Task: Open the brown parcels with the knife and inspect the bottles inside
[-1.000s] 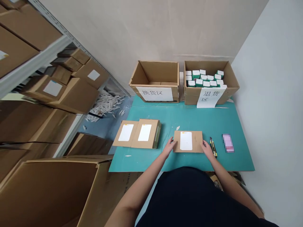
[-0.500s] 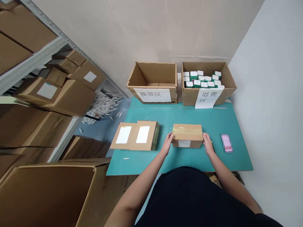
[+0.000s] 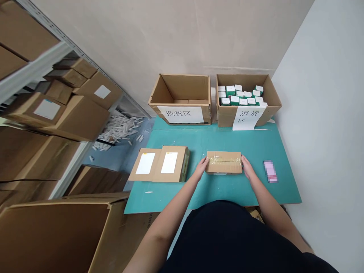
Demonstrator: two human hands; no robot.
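A small brown cardboard box, sealed along the top with clear tape, is between my two hands at the middle of the green table. My left hand grips its left end, fingers along the side. At the opposite end, my right hand is closed against the box. Only a sliver of the white label shows on its near face. To the left lie flat cardboard boxes with white labels, overlapping one another.
At the back stand an open carton with a Chinese sign and another carton holding several green-and-white boxes. A blurred pink object lies at right. Shelves of boxes and a large open carton flank the table's left.
The taped box has tipped in my hands, so its top shows more and its labelled front less. The whole view has shifted slightly.
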